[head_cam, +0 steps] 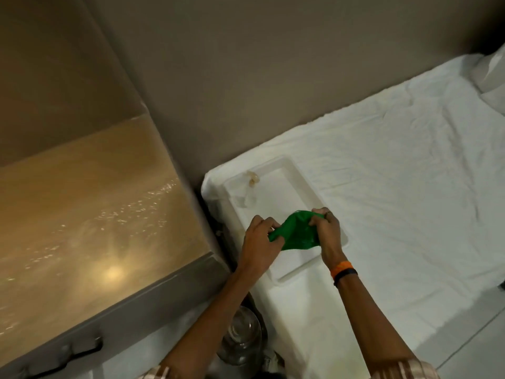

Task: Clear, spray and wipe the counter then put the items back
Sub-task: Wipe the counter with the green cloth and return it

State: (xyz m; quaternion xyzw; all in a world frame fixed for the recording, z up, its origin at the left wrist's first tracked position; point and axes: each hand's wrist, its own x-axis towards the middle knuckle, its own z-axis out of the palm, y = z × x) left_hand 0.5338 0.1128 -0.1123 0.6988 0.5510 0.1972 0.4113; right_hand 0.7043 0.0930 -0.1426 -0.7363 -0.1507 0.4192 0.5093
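Head view, looking down: both hands meet over a white tray (297, 170), each pinched shut on the same green cloth (297, 233). The left hand (259, 239) grips its crumpled left end, the right hand (329, 231) bunches the other side, and the fabric hangs rumpled between them just above the tray floor. A ring shows on one right finger, and orange and dark bands (345, 271) circle that wrist. The tray is shallow and rectangular with rounded corners and a raised rim; a small clear bottle (252, 187) lies at its far left corner. It rests on a white, creased sheet (382, 160) with plenty of bare room to the right. To the left, past a dark narrow gap, the glossy tan counter (90, 214) lies bare, flecked with droplets and a lamp glare, its grey front edge squared. A glass jar (241, 340) stands below between the forearms.
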